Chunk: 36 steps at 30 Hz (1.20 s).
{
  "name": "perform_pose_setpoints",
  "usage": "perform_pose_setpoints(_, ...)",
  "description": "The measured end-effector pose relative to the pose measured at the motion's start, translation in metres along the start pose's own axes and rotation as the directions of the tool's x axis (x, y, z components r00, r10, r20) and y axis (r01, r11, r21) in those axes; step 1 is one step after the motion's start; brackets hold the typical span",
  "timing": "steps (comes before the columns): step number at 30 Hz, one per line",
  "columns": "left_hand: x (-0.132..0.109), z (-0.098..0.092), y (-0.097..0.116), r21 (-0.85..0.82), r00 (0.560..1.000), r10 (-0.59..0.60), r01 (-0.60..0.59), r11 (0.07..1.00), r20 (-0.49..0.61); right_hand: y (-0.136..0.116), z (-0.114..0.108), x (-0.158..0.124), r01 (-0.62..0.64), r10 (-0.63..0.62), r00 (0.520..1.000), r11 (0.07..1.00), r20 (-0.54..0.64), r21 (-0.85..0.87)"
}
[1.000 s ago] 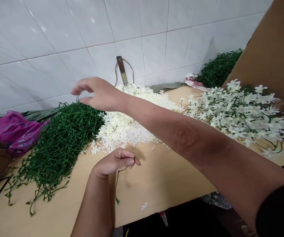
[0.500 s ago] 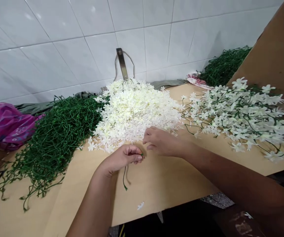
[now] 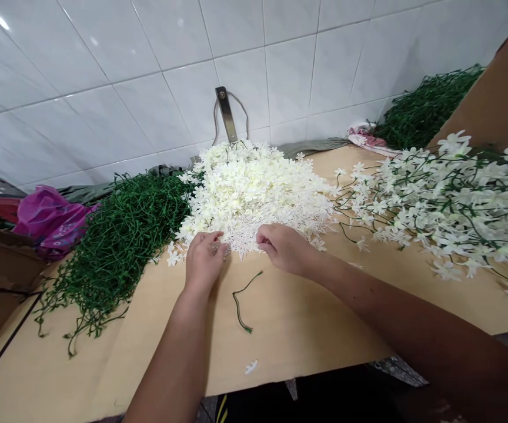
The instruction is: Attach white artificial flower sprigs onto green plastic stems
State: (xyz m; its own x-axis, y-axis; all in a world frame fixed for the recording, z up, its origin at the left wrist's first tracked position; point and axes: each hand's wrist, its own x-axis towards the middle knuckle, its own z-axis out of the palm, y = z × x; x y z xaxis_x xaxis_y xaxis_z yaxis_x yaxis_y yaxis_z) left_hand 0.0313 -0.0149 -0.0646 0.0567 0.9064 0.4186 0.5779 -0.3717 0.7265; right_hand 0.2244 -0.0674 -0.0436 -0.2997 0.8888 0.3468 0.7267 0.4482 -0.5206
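Observation:
A heap of white flowers (image 3: pixel 254 182) lies in the middle against the wall, its thin pale stems toward me. At its front left edge is my left hand (image 3: pixel 205 255), thumb and fingers bent toward each other with a gap between them and nothing visible held. My right hand (image 3: pixel 287 248) is at the front edge of the same heap, fingers pinched together; what they grip is too small to make out. Between my forearms a single green stem (image 3: pixel 237 302) lies loose on the brown board (image 3: pixel 316 329).
Green stems (image 3: pixel 126 235) are piled at left, beside a magenta bag (image 3: pixel 51 217). White flowers on green stems (image 3: pixel 448 200) spread at right. Behind them are more green stems (image 3: pixel 434 106) and a cardboard panel (image 3: pixel 501 100). A metal strip (image 3: pixel 226 114) leans on the tiled wall. A white scrap (image 3: pixel 251 367) lies in front.
My left hand has let go of the green stem, which now lies on the board, and has moved up and left to the flower heap. My right hand's fingers have closed. The view has shifted slightly.

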Motion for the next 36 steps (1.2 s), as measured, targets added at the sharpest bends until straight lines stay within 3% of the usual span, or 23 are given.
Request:
perform_pose_setpoints(3, 0.002, 0.002, -0.003, 0.122, 0.999, 0.007, -0.013, 0.992, 0.051, -0.006, 0.009, 0.010, -0.075, 0.087, 0.995, 0.972, -0.044, 0.222)
perform_pose_setpoints(6, 0.007, -0.003, -0.003, 0.088, 0.999, -0.045, 0.047, 0.995, -0.024, -0.011, 0.019, 0.013, -0.168, 0.190, 0.982, 0.903, -0.017, 0.395)
perform_pose_setpoints(9, 0.012, -0.009, 0.000, -0.140, 0.982, -0.151, 0.135, 0.981, -0.111, -0.014, 0.022, 0.013, -0.199, 0.227, 0.974, 0.858, -0.002, 0.474)
perform_pose_setpoints(11, 0.013, -0.011, 0.003, -0.366, 0.967, -0.236, 0.185, 0.912, -0.099, -0.016, 0.022, 0.013, -0.201, 0.243, 0.970, 0.842, -0.020, 0.500)
perform_pose_setpoints(14, 0.009, -0.007, 0.011, -0.603, 0.934, -0.348, 0.322, 0.730, 0.078, -0.020, 0.022, 0.013, -0.163, 0.248, 0.964, 0.841, -0.099, 0.516)
perform_pose_setpoints(17, 0.001, 0.001, 0.023, -0.656, 0.873, -0.390, 0.480, 0.583, 0.292, -0.022, 0.024, 0.013, -0.119, 0.227, 0.958, 0.873, -0.178, 0.473)
perform_pose_setpoints(20, -0.005, 0.006, 0.031, -0.662, 0.840, -0.369, 0.541, 0.519, 0.397, -0.021, 0.025, 0.012, -0.144, 0.247, 0.950, 0.891, -0.192, 0.431)
perform_pose_setpoints(26, -0.008, 0.008, 0.032, -0.647, 0.836, -0.347, 0.549, 0.529, 0.426, -0.018, 0.026, 0.011, -0.209, 0.319, 0.920, 0.890, -0.226, 0.406)
perform_pose_setpoints(36, -0.010, 0.011, 0.039, -0.584, 0.843, -0.337, 0.535, 0.610, 0.420, -0.018, 0.026, 0.009, -0.210, 0.315, 0.923, 0.892, -0.219, 0.401)
